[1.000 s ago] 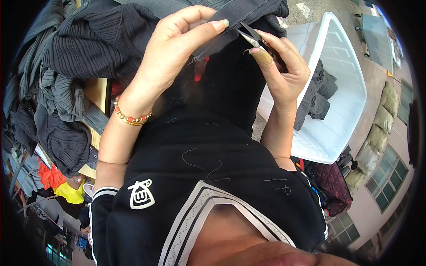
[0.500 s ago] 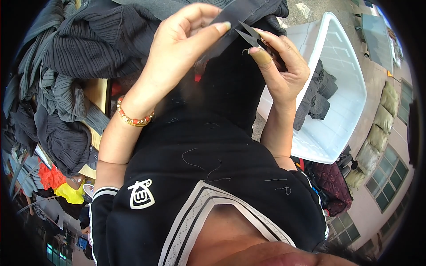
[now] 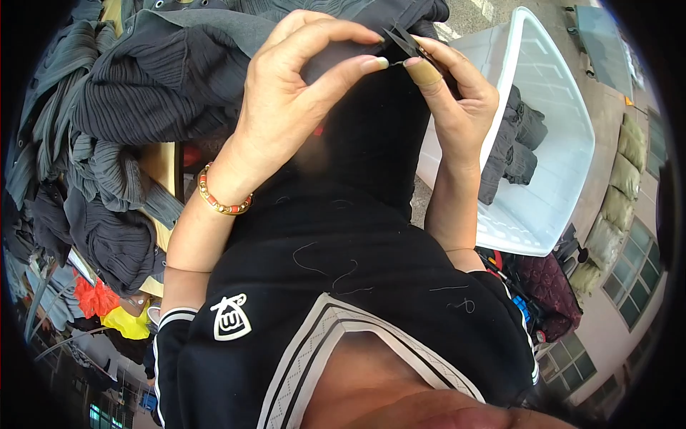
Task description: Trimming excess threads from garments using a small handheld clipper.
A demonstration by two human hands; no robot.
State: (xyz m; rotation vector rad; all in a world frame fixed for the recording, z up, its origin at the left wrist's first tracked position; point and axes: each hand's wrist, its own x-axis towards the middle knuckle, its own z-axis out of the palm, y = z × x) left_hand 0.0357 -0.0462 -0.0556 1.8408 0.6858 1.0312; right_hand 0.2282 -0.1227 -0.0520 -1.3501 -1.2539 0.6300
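Note:
My right hand [image 3: 461, 96] grips a small pair of dark thread snips [image 3: 404, 41], its blades parted and pointing up and left. A tan wrap covers the right thumb. Just left of the blades is my left hand [image 3: 289, 89], its thumb and index finger apart; its other fingers are partly hidden. A short bit of thread [image 3: 395, 63] shows between the two thumbs, close to the left thumb's nail. Behind the hands lies a dark grey garment [image 3: 336, 61], with ribbed knit parts [image 3: 164, 89] bunched to the left.
More dark ribbed garments [image 3: 107, 229] are heaped over a wooden edge [image 3: 158, 171] at left. At right stands a white plastic bin [image 3: 554, 193] with dark folded cloth [image 3: 511, 150] inside. Red [image 3: 94, 294] and yellow bags [image 3: 128, 322] show at lower left. Loose threads cling to my black top [image 3: 386, 250].
The left thumb and index finger have come off the garment's edge and spread apart beside the snips. The garment band has dropped back behind the hands. The snips remain in my right hand.

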